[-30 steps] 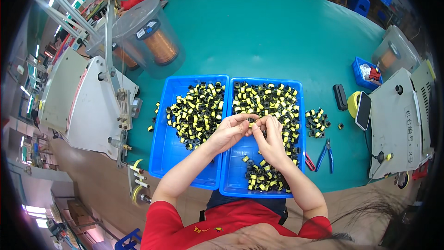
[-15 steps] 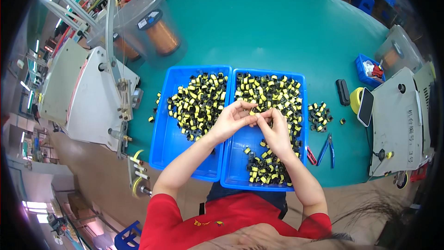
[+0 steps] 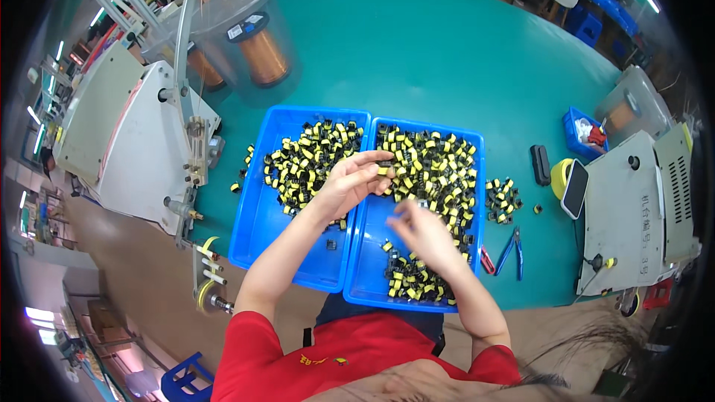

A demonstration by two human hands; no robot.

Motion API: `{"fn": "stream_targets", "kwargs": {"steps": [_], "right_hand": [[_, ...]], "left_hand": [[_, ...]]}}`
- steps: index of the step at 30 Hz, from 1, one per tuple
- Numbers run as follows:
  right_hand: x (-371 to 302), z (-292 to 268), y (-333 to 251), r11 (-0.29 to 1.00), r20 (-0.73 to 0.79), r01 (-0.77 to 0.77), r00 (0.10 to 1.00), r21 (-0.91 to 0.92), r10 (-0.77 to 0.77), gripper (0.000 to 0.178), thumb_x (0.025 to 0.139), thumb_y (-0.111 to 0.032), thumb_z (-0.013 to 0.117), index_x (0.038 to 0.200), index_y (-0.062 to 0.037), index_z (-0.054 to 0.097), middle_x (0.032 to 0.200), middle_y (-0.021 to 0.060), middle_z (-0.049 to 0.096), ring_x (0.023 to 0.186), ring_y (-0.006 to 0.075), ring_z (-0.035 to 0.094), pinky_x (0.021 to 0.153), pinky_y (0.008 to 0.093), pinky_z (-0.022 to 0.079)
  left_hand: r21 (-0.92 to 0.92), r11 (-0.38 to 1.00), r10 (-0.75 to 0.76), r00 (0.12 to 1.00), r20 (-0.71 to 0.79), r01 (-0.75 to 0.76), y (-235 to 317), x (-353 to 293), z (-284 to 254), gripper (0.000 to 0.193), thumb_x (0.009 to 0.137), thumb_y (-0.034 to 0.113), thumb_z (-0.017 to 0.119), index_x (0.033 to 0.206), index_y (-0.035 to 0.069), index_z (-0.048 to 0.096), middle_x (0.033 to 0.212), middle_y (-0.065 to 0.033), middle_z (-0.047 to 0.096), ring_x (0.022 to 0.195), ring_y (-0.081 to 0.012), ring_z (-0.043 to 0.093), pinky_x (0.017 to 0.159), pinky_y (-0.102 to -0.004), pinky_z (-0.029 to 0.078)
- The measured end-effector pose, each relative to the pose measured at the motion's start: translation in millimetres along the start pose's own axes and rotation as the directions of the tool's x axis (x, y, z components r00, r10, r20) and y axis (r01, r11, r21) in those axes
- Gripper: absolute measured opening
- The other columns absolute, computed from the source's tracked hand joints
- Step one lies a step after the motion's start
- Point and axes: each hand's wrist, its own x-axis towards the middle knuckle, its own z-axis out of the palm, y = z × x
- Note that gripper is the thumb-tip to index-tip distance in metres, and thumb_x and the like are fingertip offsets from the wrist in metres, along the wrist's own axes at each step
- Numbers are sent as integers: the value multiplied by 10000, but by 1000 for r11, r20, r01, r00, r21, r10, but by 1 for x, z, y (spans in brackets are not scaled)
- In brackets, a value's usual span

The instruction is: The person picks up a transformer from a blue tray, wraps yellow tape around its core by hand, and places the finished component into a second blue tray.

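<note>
Green table (image 3: 447, 52) bears two blue trays (image 3: 262, 232) heaped with parts (image 3: 432, 167). Left hand (image 3: 348, 182) pinches one part (image 3: 384, 171), partly finger-hidden; right hand (image 3: 426, 237), half-curled, blurs, its hold unclear.

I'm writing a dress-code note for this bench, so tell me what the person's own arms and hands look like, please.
The left hand and right hand are bare, with no gloves, watch or bracelet showing. The short sleeves are red, like the shirt, which has a small yellow marking on the chest.
</note>
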Motion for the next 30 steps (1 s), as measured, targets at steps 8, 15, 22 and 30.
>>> {"fn": "stream_targets", "kwargs": {"steps": [8,15,22,30], "right_hand": [[-31,28,-5,611,165,187,982,-769,-92,416,810,-435,581,962,-48,550,881,166,563,864,300,523,701,394,441],[-44,37,-15,715,309,333,936,-615,-171,534,771,-433,632,1142,-63,530,952,140,544,931,309,499,688,412,471],[-56,47,-27,600,248,221,968,-769,-40,739,673,-396,734,1298,-181,404,1199,168,457,1105,360,430,786,491,449],[-41,38,-18,617,294,261,955,-743,-49,785,602,-418,773,1273,-203,425,1035,111,493,966,314,492,752,451,451]], "left_hand": [[-141,989,58,994,93,-44,6,-4,-6,410,885,140,539,1252,-8,435,971,-90,551,785,-147,501,682,-246,418],[796,591,353,929,-113,-128,9,2,-17,272,907,126,514,1145,-2,495,1017,-108,598,848,-168,579,714,-309,478],[870,-360,801,590,102,338,29,-3,-49,238,802,35,527,1037,1,552,929,-144,586,977,-300,507,848,-423,378],[937,-231,797,603,27,263,24,-2,-54,220,809,81,555,1024,34,557,1035,-120,557,1048,-292,480,901,-413,358]]}}
